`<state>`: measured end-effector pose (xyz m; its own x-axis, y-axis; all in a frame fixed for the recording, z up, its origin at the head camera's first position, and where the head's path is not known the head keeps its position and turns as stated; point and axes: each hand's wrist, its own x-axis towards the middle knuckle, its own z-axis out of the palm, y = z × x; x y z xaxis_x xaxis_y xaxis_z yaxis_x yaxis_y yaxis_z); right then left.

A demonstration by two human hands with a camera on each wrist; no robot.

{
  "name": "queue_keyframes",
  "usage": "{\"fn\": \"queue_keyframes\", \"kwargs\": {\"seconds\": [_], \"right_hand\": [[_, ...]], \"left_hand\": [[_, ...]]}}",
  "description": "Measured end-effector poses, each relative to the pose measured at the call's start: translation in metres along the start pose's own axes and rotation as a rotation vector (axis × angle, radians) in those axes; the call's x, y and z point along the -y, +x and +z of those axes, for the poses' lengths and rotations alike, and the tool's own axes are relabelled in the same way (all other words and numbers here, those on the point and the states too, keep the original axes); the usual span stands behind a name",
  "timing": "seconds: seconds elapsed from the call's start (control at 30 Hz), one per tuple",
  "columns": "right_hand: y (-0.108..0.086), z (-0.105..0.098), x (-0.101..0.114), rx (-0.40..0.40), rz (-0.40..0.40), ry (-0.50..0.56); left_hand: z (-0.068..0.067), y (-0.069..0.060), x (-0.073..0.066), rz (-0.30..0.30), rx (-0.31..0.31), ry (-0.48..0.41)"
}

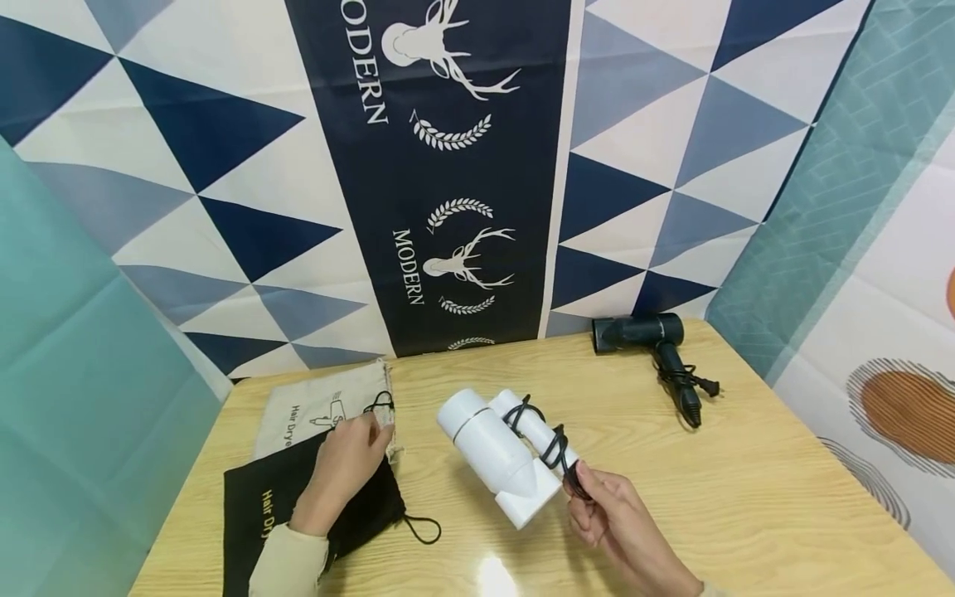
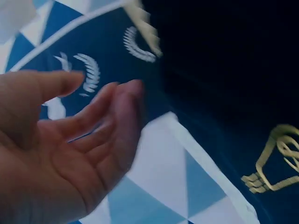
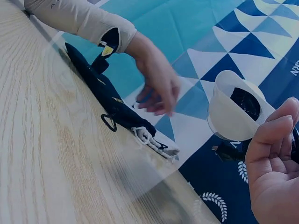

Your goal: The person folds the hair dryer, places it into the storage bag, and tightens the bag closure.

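Note:
My right hand (image 1: 622, 522) grips a white hair dryer (image 1: 485, 444) by the end of its handle. The dryer is tilted above the table, its handle folded alongside the barrel and a dark cord wrapped round it. In the right wrist view, the dryer's white nozzle (image 3: 219, 116) shows beside my fingers. Over a black drawstring bag (image 1: 373, 502) hovers my left hand (image 1: 345, 464), fingers loosely bent and holding nothing. A beige drawstring bag (image 1: 294, 398) lies partly under the black one. Both bags carry hair dryer lettering.
A black hair dryer (image 1: 642, 333) with its cord wrapped round the handle lies at the table's back right. The wooden table (image 1: 746, 497) meets a patterned cloth wall (image 1: 477, 174) behind and cloth sides left and right.

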<state>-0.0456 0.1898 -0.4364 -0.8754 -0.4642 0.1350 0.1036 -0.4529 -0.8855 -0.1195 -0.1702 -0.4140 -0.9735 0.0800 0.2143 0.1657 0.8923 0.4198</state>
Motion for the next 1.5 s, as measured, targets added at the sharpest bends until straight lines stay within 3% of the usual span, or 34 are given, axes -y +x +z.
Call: {"fn": "queue_keyframes", "kwargs": {"seconds": [0.17, 0.33, 0.63, 0.9, 1.1, 1.23, 1.5], "right_hand": [[-0.001, -0.001, 0.002, -0.014, 0.011, -0.019], [0.002, -0.001, -0.003, -0.019, -0.012, -0.030], [0.003, -0.002, -0.001, -0.018, -0.009, -0.052], [0.000, -0.003, -0.001, -0.042, 0.004, -0.109], [0.000, -0.002, -0.003, -0.038, -0.009, -0.129], [0.000, -0.002, 0.000, -0.044, 0.004, -0.127], [-0.003, 0.000, 0.003, -0.081, 0.027, -0.139]], "left_hand": [[0.013, -0.002, 0.015, -0.053, 0.113, 0.135], [0.015, -0.005, 0.021, -0.094, 0.214, 0.171], [0.010, 0.002, 0.034, -0.174, 0.442, -0.078], [0.000, 0.002, 0.045, -0.203, 0.528, -0.221], [-0.013, -0.004, 0.049, -0.229, 0.552, -0.301], [-0.028, -0.007, 0.046, -0.224, 0.517, -0.305], [-0.067, -0.011, 0.029, -0.057, 0.385, -0.147]]}}
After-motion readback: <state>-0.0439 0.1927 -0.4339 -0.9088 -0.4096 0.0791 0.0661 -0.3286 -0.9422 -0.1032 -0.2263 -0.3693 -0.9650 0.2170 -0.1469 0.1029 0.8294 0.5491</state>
